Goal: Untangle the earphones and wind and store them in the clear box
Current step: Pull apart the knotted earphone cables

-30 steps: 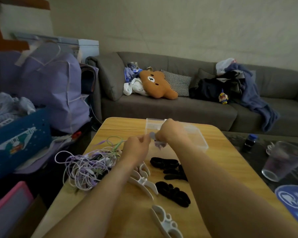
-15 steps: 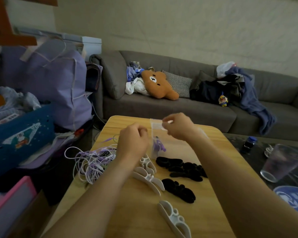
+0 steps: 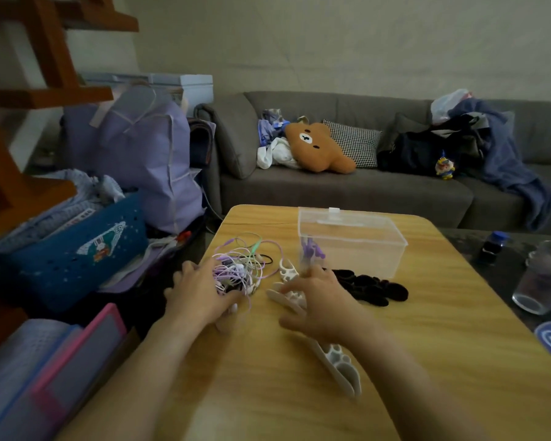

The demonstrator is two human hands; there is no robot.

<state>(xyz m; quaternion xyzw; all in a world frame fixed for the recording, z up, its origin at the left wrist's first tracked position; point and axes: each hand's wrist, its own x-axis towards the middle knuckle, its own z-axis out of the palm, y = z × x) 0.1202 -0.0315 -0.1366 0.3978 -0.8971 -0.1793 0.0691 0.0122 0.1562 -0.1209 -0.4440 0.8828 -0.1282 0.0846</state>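
A tangle of purple, white and green earphones (image 3: 240,264) lies near the wooden table's left edge. My left hand (image 3: 201,292) rests on its near side, fingers spread among the cables. The clear box (image 3: 363,246) stands open at the far middle of the table, with a wound purple earphone (image 3: 310,249) inside its left end. My right hand (image 3: 320,302) hovers low with fingers spread over white cable winders (image 3: 287,271) and holds nothing; it is motion-blurred. Another white winder (image 3: 342,366) lies nearer me, beside my right forearm.
Black bands (image 3: 371,284) lie right of my right hand, in front of the box. A glass cup (image 3: 536,281) and a small dark bottle (image 3: 493,246) stand on a darker table at right. A blue basket (image 3: 77,249) and bags crowd the left; a sofa (image 3: 347,192) is behind.
Both hands dropped from the clear box down to the table. The purple earphone they held now sits in the box. The left went to the tangle, the right to the winders.
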